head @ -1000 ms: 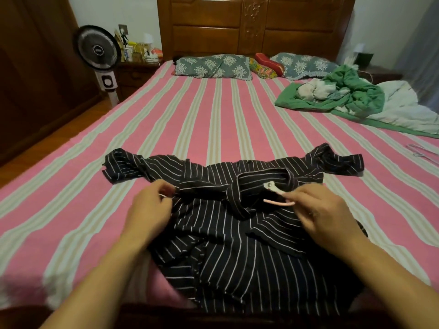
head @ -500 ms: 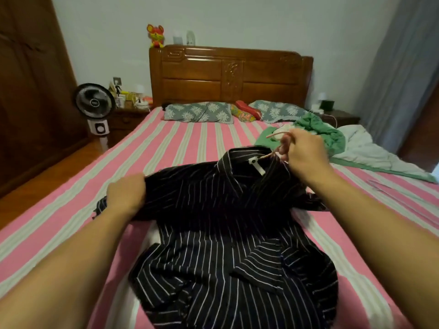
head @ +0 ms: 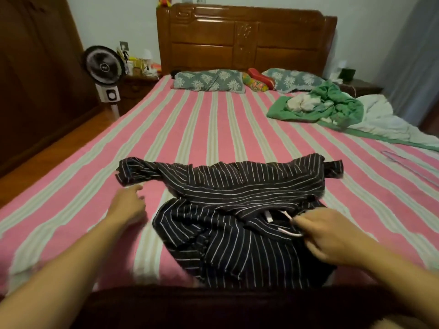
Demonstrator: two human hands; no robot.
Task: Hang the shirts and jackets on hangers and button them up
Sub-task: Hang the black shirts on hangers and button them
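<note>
Black with thin white stripes, the shirt point(head: 237, 210) lies crumpled at lower centre on the pink striped bed point(head: 202, 129). The right hand point(head: 332, 236), lower right, pinches the pale hook of a hanger point(head: 288, 224) at the collar. The left hand point(head: 129, 206), fingers loosely spread and holding nothing, sits beside the shirt's sleeve.

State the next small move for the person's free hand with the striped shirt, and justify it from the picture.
Probably the left hand, open on the bedspread, should take the bunched sleeve beside it and spread it flat. The right hand already holds the hanger hook at the shirt collar.
</note>
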